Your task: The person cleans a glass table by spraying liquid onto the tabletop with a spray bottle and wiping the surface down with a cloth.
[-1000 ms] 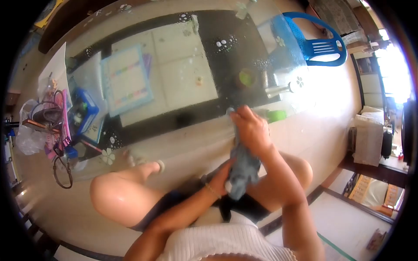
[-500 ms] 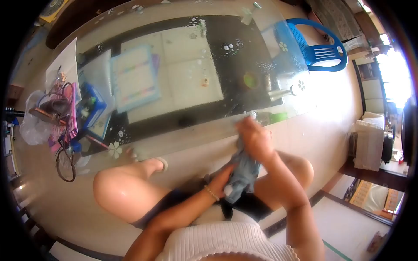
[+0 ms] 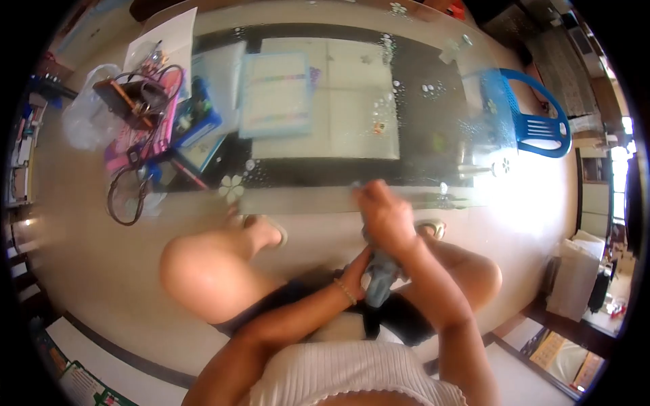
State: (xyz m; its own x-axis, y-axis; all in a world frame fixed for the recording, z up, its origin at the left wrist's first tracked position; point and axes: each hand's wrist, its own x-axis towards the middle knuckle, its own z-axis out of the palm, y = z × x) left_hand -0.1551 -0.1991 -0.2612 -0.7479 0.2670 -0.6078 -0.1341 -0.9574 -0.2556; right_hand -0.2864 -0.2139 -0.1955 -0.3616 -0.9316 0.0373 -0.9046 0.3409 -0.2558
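A crumpled grey-blue cloth (image 3: 382,284) hangs between my knees, close to the near edge of the glass table (image 3: 305,197). My left hand (image 3: 355,275), with a beaded bracelet at the wrist, is closed around its lower part. Higher up, my right hand (image 3: 387,218) makes a fist on the cloth's upper end, just at the table edge. Motion blurs the right fingers, and a small bit of something greyish shows past them. Most of the cloth's upper part is hidden behind that hand.
On the table's left lie a pink book (image 3: 166,125), a dark bag with straps (image 3: 130,103), a blue box (image 3: 196,125) and a white paper (image 3: 172,37). A light-blue-framed sheet (image 3: 276,95) lies further in. Beyond the right end stands a blue plastic chair (image 3: 542,125).
The view has turned, so the table and its contents appear further right. Both hands stay on the cloth; my right fist has shifted slightly, and the cloth looks more bunched.
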